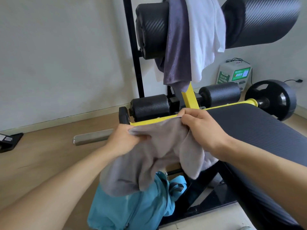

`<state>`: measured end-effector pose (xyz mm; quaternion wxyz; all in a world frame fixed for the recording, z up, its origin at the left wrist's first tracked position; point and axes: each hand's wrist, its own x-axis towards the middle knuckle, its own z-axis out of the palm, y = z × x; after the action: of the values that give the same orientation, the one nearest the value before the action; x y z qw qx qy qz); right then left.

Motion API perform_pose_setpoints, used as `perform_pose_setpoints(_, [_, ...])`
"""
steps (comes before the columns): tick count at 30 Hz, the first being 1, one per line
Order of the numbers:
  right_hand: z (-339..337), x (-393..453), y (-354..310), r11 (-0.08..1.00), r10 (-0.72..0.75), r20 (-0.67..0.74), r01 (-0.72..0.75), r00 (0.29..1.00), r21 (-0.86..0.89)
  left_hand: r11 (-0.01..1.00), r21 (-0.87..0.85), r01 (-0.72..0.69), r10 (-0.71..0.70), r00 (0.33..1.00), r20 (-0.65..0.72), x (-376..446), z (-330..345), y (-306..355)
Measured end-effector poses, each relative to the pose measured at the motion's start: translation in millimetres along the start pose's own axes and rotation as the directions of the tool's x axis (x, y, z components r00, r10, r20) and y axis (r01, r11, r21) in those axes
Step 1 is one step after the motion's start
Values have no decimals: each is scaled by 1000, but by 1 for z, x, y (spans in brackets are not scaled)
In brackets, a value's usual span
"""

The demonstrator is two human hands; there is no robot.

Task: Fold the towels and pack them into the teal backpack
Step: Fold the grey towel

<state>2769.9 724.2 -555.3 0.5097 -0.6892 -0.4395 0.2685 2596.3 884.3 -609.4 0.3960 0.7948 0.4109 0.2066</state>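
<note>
Grey terry cloth hangs bunched between both hands: the left hand point(123, 140) grips one end of the grey towel point(149, 156), the right hand point(201, 128) pinches its top edge. Below it, the teal backpack point(132, 206) sits on the floor. Beyond, a purple towel point(177, 47) and a white towel point(205, 35) drape over the black-and-yellow weight bench point(249, 127).

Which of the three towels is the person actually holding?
The light grey towel, gripped by both the left hand and right hand. The purple towel and white towel hang on the bench, untouched.
</note>
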Motion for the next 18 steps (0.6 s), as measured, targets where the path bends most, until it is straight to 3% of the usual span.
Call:
perform_pose_setpoints(3, [5, -3, 1, 997, 35, 88, -40, 995, 65, 995, -99, -10, 26, 986, 166, -11, 5, 13])
perform_pose_setpoints(8, [12, -2, 9, 987, 72, 92, -84, 993, 133, 929, -367, 56, 50, 960, 275, -23, 19, 28])
perform_pose_setpoints(14, [18, -4, 12, 991, -18, 60, 10, 998, 132, 874, -484, 43, 89, 965, 245, -20, 25, 27])
perform_pose_setpoints(18, [16, 5, 21, 994, 97, 61, -100, 993, 47, 826, -564, -12, 102, 987, 127, -21, 26, 32])
